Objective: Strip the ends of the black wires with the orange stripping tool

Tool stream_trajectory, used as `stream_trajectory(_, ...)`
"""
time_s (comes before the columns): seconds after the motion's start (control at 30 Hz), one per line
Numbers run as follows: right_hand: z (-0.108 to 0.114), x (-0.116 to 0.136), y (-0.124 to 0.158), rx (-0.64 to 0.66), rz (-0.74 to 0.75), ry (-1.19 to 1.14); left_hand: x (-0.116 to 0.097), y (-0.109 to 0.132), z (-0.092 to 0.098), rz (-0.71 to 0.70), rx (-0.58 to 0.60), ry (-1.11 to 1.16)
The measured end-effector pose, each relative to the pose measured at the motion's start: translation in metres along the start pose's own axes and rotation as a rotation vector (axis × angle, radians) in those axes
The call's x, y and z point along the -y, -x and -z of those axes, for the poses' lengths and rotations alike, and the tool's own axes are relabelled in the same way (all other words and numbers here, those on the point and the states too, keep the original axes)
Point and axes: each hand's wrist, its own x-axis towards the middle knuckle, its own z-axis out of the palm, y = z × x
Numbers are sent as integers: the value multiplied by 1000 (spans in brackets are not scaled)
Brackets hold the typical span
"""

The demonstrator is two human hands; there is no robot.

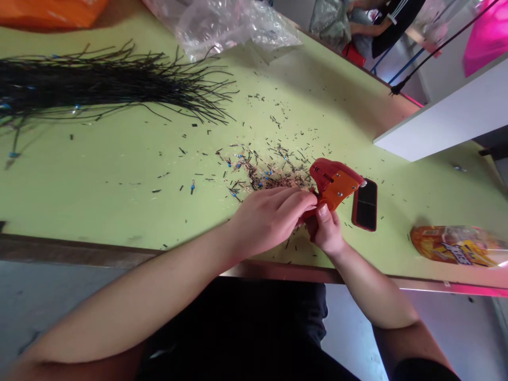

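A red and orange wire stripper is held up over the table's front part, its broad head pointing away to the right. My right hand grips it low down, thumb pressed against its side. Close against it is my left hand, with fingers pinched together near the tool; whatever they hold is hidden. Behind my left hand lies a heap of short black wire offcuts with copper-coloured strands and small blue bits. A thick bundle of black wires lies at the left, its loose ends fanning out to the right.
A dark phone-like object with a red edge lies right of the stripper. Further right is an orange bottle on its side. Clear plastic bags and something orange lie at the back. A white panel juts in; beyond sits another person.
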Motion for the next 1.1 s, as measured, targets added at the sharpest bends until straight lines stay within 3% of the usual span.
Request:
stream_trajectory(0.33,6,-8,3,-51,16,11,0,1,-1,-22,-14,20)
stream_trajectory(0.93,-9,3,-2,20,-46,-36,3,1,-3,-20,-7,40)
stream_trajectory(1.1,-5,21,-11,97,-88,-202,8,2,-2,117,-32,146)
